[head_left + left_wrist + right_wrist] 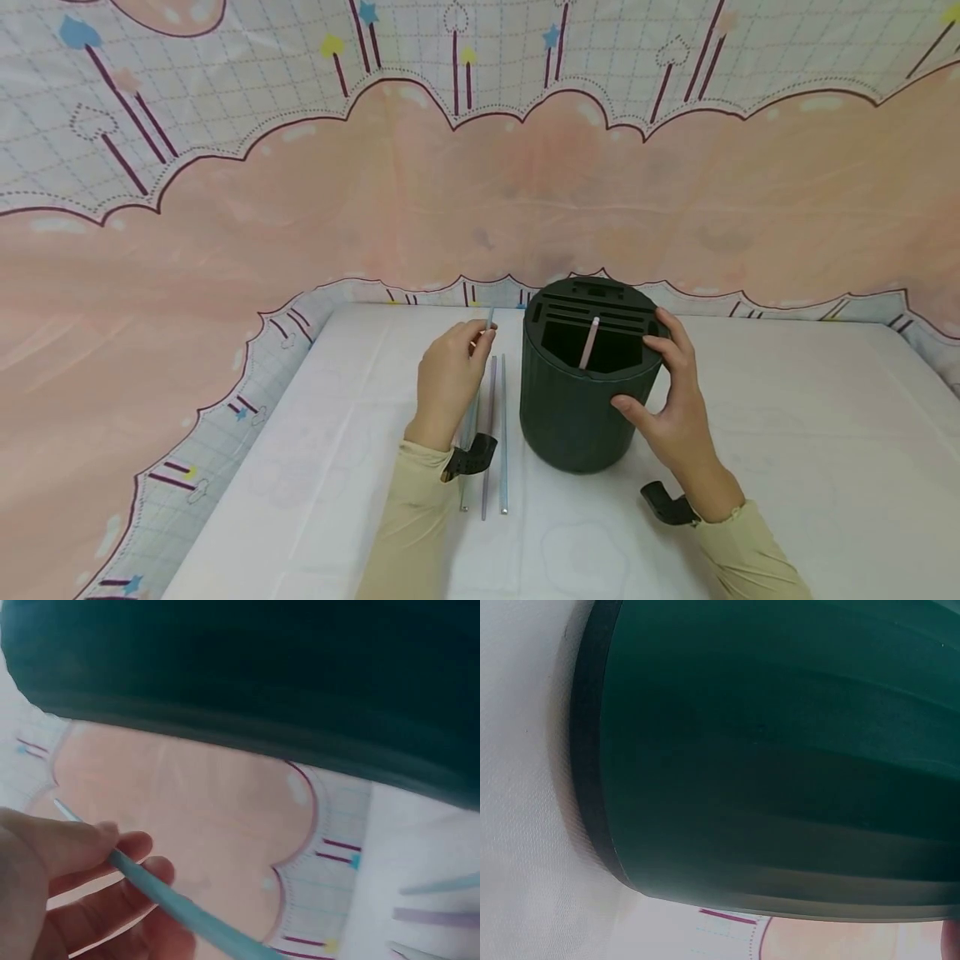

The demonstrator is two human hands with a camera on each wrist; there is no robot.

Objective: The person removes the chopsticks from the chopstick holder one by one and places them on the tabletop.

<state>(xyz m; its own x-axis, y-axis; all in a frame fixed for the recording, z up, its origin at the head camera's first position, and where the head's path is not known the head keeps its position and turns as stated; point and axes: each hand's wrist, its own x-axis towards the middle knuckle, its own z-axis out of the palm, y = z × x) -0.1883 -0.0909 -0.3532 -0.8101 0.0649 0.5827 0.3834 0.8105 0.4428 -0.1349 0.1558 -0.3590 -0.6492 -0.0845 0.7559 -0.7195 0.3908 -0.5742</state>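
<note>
Left hand (448,385) pinches a light blue straw (176,904) between thumb and fingertips, grip closed on it, just left of the dark green holder (581,392). The straw's far end sticks up past the fingers. Right hand (675,398) wraps the holder's right side, fingers curled over the rim, thumb on the front wall; grip closed on the holder. The holder stands upright on the white worktop (787,433), slotted top, one pink straw (589,342) leaning in its front compartment. A purple straw (489,433) and another blue straw (503,433) lie side by side on the worktop between left hand and holder. Right wrist view shows only the holder's wall.
</note>
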